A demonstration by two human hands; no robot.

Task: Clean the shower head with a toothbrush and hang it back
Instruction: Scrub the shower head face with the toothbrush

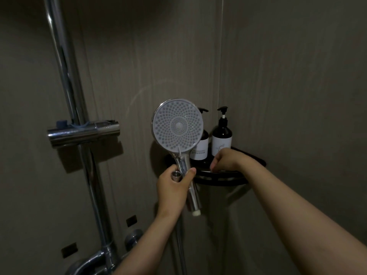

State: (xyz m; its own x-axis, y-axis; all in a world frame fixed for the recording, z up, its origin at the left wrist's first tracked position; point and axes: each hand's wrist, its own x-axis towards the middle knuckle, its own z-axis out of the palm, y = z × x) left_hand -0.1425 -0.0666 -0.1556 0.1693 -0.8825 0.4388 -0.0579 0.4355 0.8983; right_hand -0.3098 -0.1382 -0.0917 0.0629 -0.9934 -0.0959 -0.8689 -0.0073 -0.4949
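1. Gripping the chrome handle, my left hand [174, 187] wraps its fingers around the stem of the shower head [177, 126], thumb pressed against the right side just below the neck.
2. My right hand [226, 160] reaches over the front rim of the black corner shelf [218, 175], fingers curled downward and bunched together. I cannot tell whether they hold anything; no toothbrush shows in this dim view.
3. From the left fingers, the shower head rises straight up. Its round nozzle face is turned toward me, and the handle's long axis runs nearly upright, tilting slightly right at the bottom end.
4. The right hand sits just right of the handle, level with the neck and near it but apart. It is the free hand, so I judge it is the one to bring the brush leftward and up onto the nozzle face.
5. Behind the nozzle face, two dark pump bottles [222, 135] stand on the shelf.
6. Farther left, well apart, the chrome wall bracket [83, 132] on the riser rail [67, 76] waits empty for rehanging.
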